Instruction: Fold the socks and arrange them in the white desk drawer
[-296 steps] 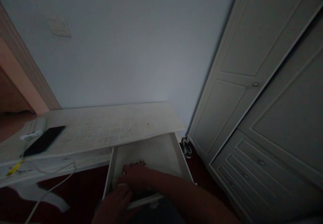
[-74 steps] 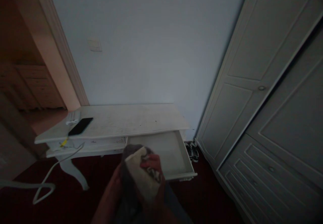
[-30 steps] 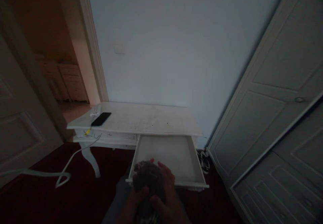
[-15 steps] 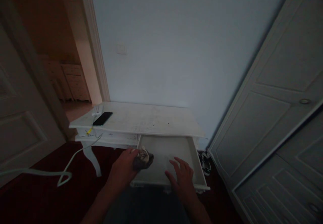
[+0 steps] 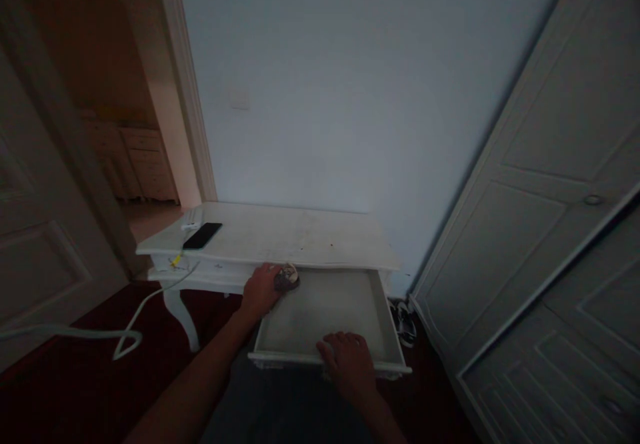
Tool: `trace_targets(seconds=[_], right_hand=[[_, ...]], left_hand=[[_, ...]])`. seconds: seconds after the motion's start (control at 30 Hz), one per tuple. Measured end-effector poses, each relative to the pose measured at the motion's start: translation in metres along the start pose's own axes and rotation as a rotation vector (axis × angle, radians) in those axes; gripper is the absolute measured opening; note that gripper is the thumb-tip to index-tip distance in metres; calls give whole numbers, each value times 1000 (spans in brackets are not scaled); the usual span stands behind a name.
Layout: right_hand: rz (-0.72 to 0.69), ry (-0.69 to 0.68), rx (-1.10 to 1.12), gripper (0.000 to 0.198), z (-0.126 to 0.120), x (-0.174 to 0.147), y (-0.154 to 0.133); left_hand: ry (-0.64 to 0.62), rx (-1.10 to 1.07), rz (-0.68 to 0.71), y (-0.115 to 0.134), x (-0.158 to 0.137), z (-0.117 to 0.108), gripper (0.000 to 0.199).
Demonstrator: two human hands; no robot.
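Observation:
My left hand (image 5: 263, 289) is closed around a small dark grey bundle with a pale, patterned top (image 5: 287, 277); it looks like rolled cloth, but the dim light hides its exact kind. That hand is over the back left corner of the pulled-out drawer (image 5: 330, 304). At the drawer's front edge, my right hand (image 5: 350, 361) has its fingers hooked over the rim from above. The drawer belongs to a white table (image 5: 300, 231) standing against the wall.
A black phone (image 5: 203, 236) and a white power strip (image 5: 193, 219) lie at the table's left end. A pale cable (image 5: 133, 334) hangs off to the left. Dark shoes (image 5: 405, 324) sit between the table and the wardrobe (image 5: 530, 244). A doorway opens at left.
My left hand has moved forward with the bundle, toward the drawer's back left corner. My right hand has come back from above the drawer and closed on its front edge.

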State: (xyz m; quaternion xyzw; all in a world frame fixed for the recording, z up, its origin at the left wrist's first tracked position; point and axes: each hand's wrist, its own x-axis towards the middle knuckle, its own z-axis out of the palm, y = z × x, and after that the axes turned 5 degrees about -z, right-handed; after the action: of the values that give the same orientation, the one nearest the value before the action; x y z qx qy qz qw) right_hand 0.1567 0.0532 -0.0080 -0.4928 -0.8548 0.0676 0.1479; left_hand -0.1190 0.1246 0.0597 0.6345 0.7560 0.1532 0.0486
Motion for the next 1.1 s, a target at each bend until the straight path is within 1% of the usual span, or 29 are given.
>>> trace_targets(seconds=[0.1, 0.17, 0.27, 0.37, 0.43, 0.5, 0.6, 0.73, 0.8, 0.83, 0.9, 0.97, 1.03, 1.1], right_hand=[[4, 5, -7, 33, 1, 0, 0], [8, -1, -7, 33, 0, 0, -2], [21, -3, -2, 35, -2, 0, -3], [26, -12, 23, 36, -4, -1, -4], [16, -34, 49, 36, -6, -1, -4], [13, -61, 57, 37, -7, -1, -4], [29, -96, 46, 40, -9, -1, -6], [35, -84, 28, 46, -8, -2, -6], [39, -78, 14, 47, -7, -2, -6], [43, -76, 11, 47, -6, -2, -6], [51, -79, 16, 48, -4, -2, -5], [53, -93, 27, 50, -4, -1, -5], [49, -113, 37, 51, -4, -1, -5], [42, -121, 44, 51, -5, 0, -6]], left_hand=[[21, -19, -5, 2, 10, 1, 47], [11, -31, 12, 0, 6, 1, 50], [-34, -39, 42, -10, -13, 2, 49], [-101, -76, 94, -26, -35, 8, 46], [-140, -119, 106, -35, -41, 12, 49], [-140, -136, 76, -38, -33, 14, 55], [-82, -131, 27, -32, -4, 13, 62], [-17, -167, -11, -20, 36, 10, 58], [13, -201, -27, -19, 43, 11, 58], [27, -225, -29, -21, 42, 13, 58], [45, -284, -25, -30, 31, 17, 58], [37, -343, -23, -44, 9, 25, 58], [-4, -448, -17, -61, -17, 33, 60], [-46, -614, -13, -75, -42, 41, 63]])
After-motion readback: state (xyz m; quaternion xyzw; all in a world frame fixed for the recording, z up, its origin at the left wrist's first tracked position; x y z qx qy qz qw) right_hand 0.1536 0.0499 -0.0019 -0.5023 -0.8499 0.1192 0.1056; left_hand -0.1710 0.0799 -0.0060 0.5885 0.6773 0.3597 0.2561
